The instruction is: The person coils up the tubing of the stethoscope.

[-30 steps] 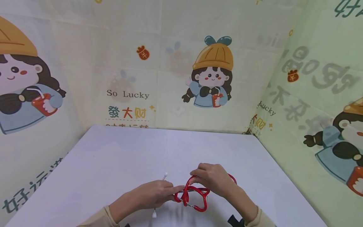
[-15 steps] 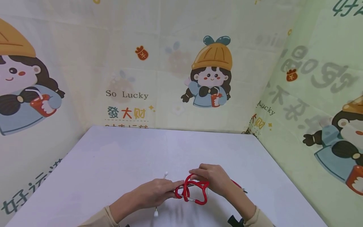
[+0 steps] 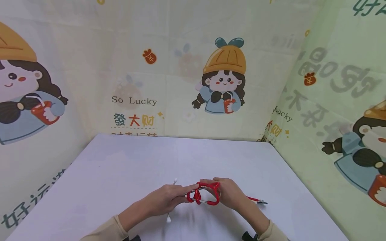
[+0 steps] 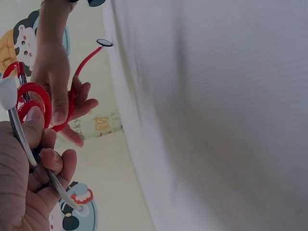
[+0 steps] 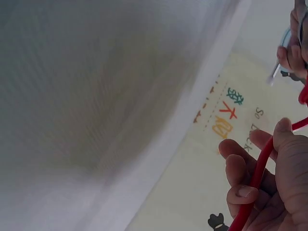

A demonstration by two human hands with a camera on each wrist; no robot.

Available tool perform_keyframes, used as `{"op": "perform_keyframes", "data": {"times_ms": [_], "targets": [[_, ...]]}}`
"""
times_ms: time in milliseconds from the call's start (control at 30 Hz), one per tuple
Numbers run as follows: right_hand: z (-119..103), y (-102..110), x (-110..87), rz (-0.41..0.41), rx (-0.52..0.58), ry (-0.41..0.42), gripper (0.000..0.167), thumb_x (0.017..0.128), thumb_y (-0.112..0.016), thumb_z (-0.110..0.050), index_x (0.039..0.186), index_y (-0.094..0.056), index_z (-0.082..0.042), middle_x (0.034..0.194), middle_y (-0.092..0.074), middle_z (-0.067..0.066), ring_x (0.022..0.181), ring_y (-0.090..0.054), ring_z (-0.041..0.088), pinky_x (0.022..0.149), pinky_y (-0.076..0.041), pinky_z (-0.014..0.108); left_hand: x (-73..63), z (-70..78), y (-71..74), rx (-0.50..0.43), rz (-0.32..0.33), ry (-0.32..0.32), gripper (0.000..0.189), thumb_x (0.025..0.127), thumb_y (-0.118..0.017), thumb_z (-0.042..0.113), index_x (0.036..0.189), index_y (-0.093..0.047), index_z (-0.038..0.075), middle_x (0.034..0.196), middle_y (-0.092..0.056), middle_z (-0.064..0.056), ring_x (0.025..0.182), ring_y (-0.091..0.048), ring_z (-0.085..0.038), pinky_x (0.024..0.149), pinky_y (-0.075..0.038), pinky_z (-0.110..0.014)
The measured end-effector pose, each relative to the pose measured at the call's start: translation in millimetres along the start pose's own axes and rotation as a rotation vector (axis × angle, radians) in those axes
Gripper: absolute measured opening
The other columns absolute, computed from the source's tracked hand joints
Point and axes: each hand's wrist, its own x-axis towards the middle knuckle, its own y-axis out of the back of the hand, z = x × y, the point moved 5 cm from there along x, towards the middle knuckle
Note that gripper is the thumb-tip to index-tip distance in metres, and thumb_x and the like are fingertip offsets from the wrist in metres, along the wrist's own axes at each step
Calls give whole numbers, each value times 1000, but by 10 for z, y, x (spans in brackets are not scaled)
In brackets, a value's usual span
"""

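Observation:
A red stethoscope (image 3: 217, 194) is held just above the near part of the table, its tubing looped between the two hands. My left hand (image 3: 167, 199) grips its metal ear tubes (image 4: 62, 190), with one white ear tip (image 3: 168, 220) sticking out below the hand and the other beyond it. In the left wrist view the thumb presses against a red loop (image 4: 41, 94). My right hand (image 3: 229, 192) holds the red tubing (image 5: 260, 166), which runs across the palm under a curled finger. Past the right wrist, the chest piece (image 3: 263, 202) hangs at the tube's end.
A white table (image 3: 135, 160) spreads out under the hands. Printed cloth walls with cartoon figures (image 3: 224, 80) stand behind it and at both sides. Black straps (image 3: 248, 236) show near the sleeves.
The red loops have risen away from the table's near edge and drawn flatter between the hands. Both hands have come closer together, and the chest piece has come into view beyond the right wrist.

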Motion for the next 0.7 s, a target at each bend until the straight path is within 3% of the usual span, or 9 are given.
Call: {"op": "perform_keyframes", "data": {"times_ms": [133,300,400,567,700], "targets": [[-11,-71,9,14,-23,-15,14,90,-79,-24,99,-76,-13,75,-73,-3,66,-68,11,65,-56,23,37,-55,41,11,45,21,68,87,-77,-3,150,-51,6,110,-77,-3,90,-71,-6,83,-54,-13],[-57,-117,-19,2,-80,6,38,83,-86,-16,117,-69,-14,94,-78,2,81,-75,18,73,-61,32,62,-153,70,-8,39,107,61,91,-75,2,148,-54,8,106,-77,0,83,-66,-4,77,-54,-14],[-87,-122,-49,-9,-100,-5,53,80,-88,-14,127,-65,-15,95,-78,2,78,-74,18,72,-62,33,79,-208,73,-26,19,157,61,92,-74,3,149,-54,10,104,-77,2,78,-61,-1,72,-53,-15],[-132,-125,-90,-6,-101,-41,46,86,-84,-18,129,-67,-14,86,-77,3,69,-71,18,66,-60,30,116,-266,78,-50,-10,225,61,93,-73,4,150,-53,13,103,-77,1,74,-55,0,67,-53,-17],[-158,-137,-104,-5,-99,-67,38,90,-80,-22,124,-71,-11,89,-78,5,70,-72,19,66,-60,30,127,-293,82,-39,-23,261,58,95,-72,7,149,-55,15,101,-77,2,75,-56,0,68,-53,-17]]}}
